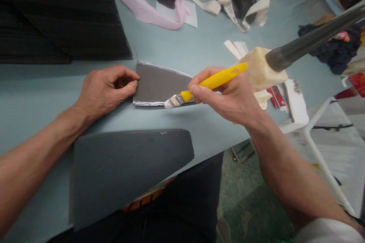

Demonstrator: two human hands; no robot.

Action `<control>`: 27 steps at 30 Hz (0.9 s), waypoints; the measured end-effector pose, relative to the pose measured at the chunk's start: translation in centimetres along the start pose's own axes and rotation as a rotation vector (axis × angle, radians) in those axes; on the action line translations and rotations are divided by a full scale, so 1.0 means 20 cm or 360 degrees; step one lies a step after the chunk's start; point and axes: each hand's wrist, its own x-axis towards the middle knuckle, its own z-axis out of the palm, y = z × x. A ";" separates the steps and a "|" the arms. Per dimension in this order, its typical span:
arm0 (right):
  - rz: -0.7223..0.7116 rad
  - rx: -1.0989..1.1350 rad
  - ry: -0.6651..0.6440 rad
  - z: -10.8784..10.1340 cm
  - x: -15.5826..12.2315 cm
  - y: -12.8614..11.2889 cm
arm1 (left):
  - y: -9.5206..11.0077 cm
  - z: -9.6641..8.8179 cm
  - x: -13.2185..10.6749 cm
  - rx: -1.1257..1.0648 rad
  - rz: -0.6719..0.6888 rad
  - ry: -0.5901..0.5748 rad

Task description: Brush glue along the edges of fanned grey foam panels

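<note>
A small dark grey panel (162, 83) lies on the table, with white stripes along its far and near long edges. My left hand (107, 83) pinches its left edge between thumb and forefinger. My right hand (228, 95) is closed around a paintbrush (218, 77) with a yellow handle, slanting down to the left. Its white-coated bristles touch the panel's near edge. The panel's right end is hidden behind my right hand. Closer to my body lies a larger dark panel (131, 167) with a tapered right end and a small pale squiggle near its top edge.
Tall dark stacks (57, 19) stand at the back left. Pink cloth strips (148, 9), white strips (208, 5) and dark bundles lie at the back. A pale block (259, 68) with a thick dark pole stands beyond my right hand. A white brush (296, 100) lies right.
</note>
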 end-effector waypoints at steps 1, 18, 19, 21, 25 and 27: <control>0.0023 0.0020 0.0017 0.04 0.00 0.00 | 0.00 0.00 0.00 -0.0004 -0.0001 0.0002; 0.0187 -0.0130 0.0408 0.03 -0.09 0.11 | 0.01 0.00 0.00 0.0003 0.0001 0.0002; 0.0199 -0.0114 0.0430 0.03 -0.10 0.11 | 0.00 0.00 0.00 0.0004 0.0001 0.0004; 0.0216 -0.0112 0.0490 0.02 -0.10 0.11 | 0.00 0.00 0.00 0.0006 0.0003 0.0009; 0.0207 -0.0124 0.0535 0.03 -0.10 0.09 | 0.00 0.00 0.00 0.0011 0.0010 0.0001; 0.0184 -0.0111 0.0503 0.05 -0.09 0.09 | -0.01 0.00 0.00 0.0009 0.0015 0.0013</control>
